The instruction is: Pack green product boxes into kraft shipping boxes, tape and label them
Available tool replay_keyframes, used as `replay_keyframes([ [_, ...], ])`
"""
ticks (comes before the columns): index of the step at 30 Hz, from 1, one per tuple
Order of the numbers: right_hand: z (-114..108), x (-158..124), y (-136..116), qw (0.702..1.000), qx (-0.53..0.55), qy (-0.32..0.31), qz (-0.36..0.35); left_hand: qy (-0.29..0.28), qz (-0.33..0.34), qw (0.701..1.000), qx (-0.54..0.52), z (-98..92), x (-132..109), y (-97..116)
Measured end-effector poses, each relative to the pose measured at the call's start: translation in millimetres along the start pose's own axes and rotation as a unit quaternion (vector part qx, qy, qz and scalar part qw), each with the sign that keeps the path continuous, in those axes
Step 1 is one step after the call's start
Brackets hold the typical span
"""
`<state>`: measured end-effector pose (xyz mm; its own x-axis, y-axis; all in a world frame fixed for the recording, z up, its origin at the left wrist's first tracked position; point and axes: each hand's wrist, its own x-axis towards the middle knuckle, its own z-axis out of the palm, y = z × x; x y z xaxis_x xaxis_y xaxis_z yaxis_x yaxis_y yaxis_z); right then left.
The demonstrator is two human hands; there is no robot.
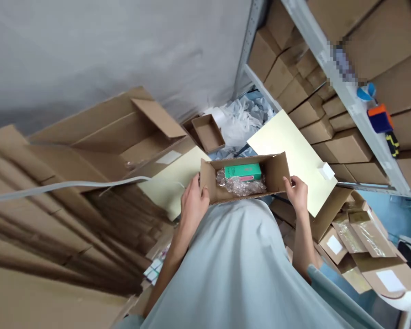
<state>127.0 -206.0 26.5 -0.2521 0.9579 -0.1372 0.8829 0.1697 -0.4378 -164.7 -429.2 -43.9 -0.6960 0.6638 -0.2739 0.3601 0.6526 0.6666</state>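
Observation:
An open cardboard box (277,176) is held level in front of my body. Inside it lies a green box (242,171) with clear bubble wrap (241,186) around its lower side. My left hand (195,198) grips the left end of the cardboard box, thumb on the near corner. My right hand (296,194) pinches the right end wall between thumb and fingers. Part of the bubble wrap is tucked beneath the green box.
A large open carton (113,128) and stacked flat cardboard (37,205) stand at the left. A pale yellow board (291,151) carries a small white box (326,171). Shelves of cartons (345,146) and a pile of packed boxes (373,233) are at the right.

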Motion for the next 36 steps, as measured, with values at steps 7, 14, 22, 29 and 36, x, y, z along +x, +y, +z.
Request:
replay_keyframes([
  [7, -41, 41, 127, 0.989, 0.1, 0.061, 0.09, -0.015, 0.1, 0.994, 0.035, 89.6, 53, 132],
  [14, -74, 68, 239, 0.96, 0.14, 0.141, 0.199, -0.062, 0.198, 0.975, 0.074, 204.5, 108, 266],
  [22, -60, 64, 295, 0.914, 0.203, 0.19, 0.296, -0.13, 0.288, 0.937, 0.151, 287.7, 135, 335],
  [29, -74, 90, 300, 0.918, 0.209, 0.219, 0.257, -0.149, 0.289, 0.931, 0.168, 282.5, 142, 346],
  [36, -107, 177, 319, 0.955, 0.12, 0.176, 0.207, -0.192, 0.245, 0.936, 0.166, 274.8, 125, 335],
])
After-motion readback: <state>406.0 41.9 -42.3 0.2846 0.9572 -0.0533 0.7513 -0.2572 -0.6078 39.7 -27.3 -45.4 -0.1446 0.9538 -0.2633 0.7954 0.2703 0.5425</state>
